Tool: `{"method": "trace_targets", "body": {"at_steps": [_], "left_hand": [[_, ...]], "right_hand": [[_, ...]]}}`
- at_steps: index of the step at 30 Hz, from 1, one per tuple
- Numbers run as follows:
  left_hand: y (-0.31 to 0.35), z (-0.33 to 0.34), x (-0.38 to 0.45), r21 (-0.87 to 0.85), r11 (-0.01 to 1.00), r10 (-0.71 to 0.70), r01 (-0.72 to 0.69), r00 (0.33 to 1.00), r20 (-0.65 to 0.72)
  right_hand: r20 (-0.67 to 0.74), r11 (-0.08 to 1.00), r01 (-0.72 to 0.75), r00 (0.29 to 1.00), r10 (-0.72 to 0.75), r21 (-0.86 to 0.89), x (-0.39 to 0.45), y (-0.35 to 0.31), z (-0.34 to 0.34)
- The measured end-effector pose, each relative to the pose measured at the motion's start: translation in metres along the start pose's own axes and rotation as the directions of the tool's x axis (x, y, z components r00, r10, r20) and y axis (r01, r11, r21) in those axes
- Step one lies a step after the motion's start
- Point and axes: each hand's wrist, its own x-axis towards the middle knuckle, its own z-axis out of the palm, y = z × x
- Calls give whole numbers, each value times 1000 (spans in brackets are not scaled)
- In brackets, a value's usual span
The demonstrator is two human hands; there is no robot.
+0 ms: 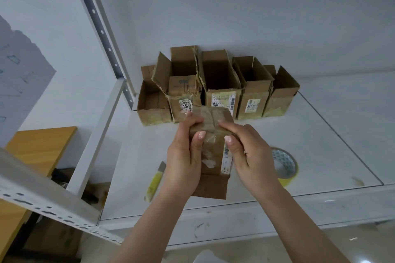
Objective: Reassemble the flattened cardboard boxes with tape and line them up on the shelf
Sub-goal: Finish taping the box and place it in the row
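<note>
- Shelving frames the scene: a white shelf [320, 145] carries everything, with a perforated metal upright [100, 30] far to the left of the hands.
- Down to the left of the left hand [183, 162] lies a yellow utility knife [155, 181], flat on the shelf and just beside that wrist.
- The left hand grips the left side of a small cardboard box [210, 156], thumb lying on its near face and fingers curled over the top.
- The box is held between both hands just above the shelf, its taped end up and an untaped flap hanging at the bottom.
- Beyond the hands stand 5 assembled boxes [218, 89] in a row at the back of the shelf, open tops up, touching one another; the held box partly overlaps them in view.
- The right hand [250, 156] grips the box's right side, thumb on the near face, fingers pressing along the top seam.
- Just right of the right hand, partly hidden behind it, a roll of yellow tape [285, 165] rests on the shelf.
- Judged step: smoothing tape down over the closed end of a 6th box.
- The next move likely calls for turning the box open side up and setting it at one end of the row, square with its neighbours.
</note>
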Motion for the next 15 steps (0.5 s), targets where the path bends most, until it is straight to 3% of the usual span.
{"method": "trace_targets", "body": {"at_steps": [5, 9, 12, 15], "left_hand": [[-28, -14, -1, 32, 996, -85, 80, 982, 172], [-30, -19, -6, 278, 936, -285, 214, 927, 246], [-15, -6, -3, 589, 790, -409, 168, 861, 303], [-11, 10, -1, 793, 606, -489, 61, 815, 311]], "right_hand": [[176, 998, -24, 984, 35, -64, -22, 11, 7], [303, 966, -225, 936, 178, 125, -40, 12, 15], [202, 932, -320, 937, 285, 170, -31, 17, 11], [98, 956, -290, 954, 284, 51, -17, 27, 0]]}}
